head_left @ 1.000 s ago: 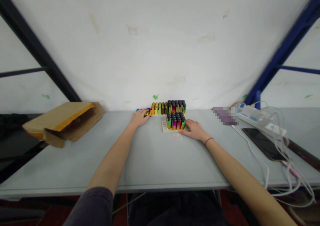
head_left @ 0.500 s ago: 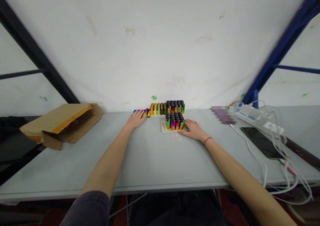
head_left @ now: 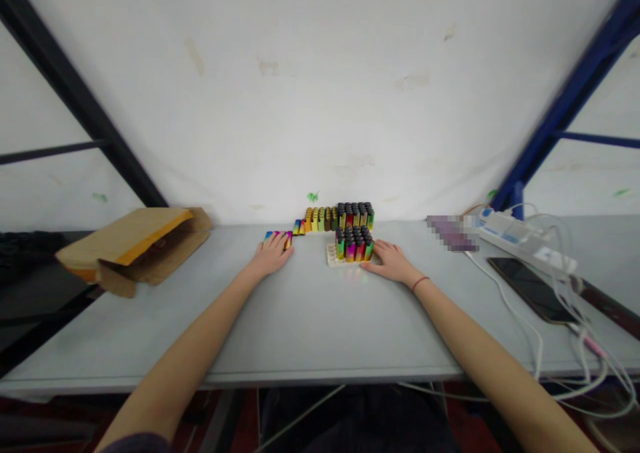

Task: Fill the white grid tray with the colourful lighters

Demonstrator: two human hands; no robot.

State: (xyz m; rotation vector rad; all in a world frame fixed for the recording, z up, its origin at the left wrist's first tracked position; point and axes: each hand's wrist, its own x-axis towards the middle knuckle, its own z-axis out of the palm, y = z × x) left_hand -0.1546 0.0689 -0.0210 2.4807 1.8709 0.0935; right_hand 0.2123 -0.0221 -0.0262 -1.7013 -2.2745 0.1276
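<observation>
An open left hand [head_left: 273, 256] lies palm-down at 11 o'clock on a pale grey folding table [head_left: 300, 373], its fingertips at a short row of rainbow-coloured disposable lighters [head_left: 277, 239] lying flat. At 1 o'clock, an open right hand [head_left: 393, 263] rests just beside a cream plastic tray [head_left: 332, 258] of upright metallic lighters [head_left: 354, 245]. Neither hand grips anything. Packed close, the upright lighters appear to brace one another, as does a longer block of lighters [head_left: 355, 217] at the table's far edge. A brown kraft-paper envelope [head_left: 145, 249] sits at 10 o'clock, a white power strip [head_left: 525, 239] at 2. No brand or writing is legible from this view.
</observation>
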